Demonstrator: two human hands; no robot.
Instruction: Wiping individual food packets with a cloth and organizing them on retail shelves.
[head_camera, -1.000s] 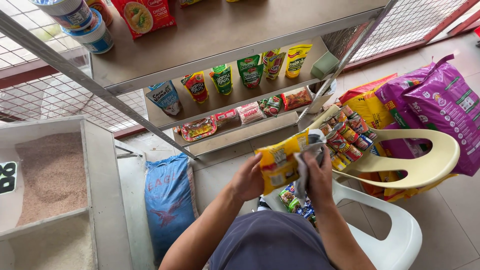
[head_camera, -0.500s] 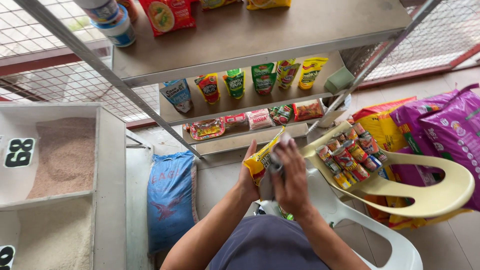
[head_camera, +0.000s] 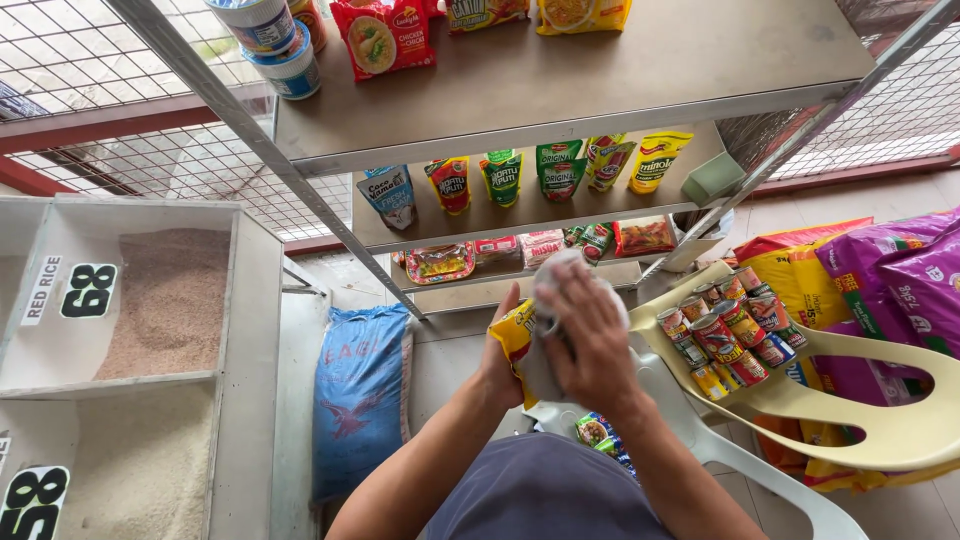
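My left hand (head_camera: 497, 362) grips a yellow snack packet (head_camera: 513, 338) from the left side, held upright in front of the metal shelf rack (head_camera: 590, 75). My right hand (head_camera: 588, 340) presses a grey cloth (head_camera: 545, 300) against the packet's front and covers most of it. Both hands are over a white plastic chair (head_camera: 740, 465) that carries more small packets (head_camera: 598, 433).
A yellow chair (head_camera: 870, 400) holding several tin cans (head_camera: 722, 338) stands to the right, with purple and yellow sacks (head_camera: 880, 270) behind. Sauce pouches (head_camera: 505, 175) line the middle shelf. A blue sack (head_camera: 360, 395) leans on the floor; rice bins (head_camera: 165, 300) sit at left.
The packet was held open-faced a second ago; my right hand has since moved across it with the cloth, and both hands have shifted left, away from the yellow chair.
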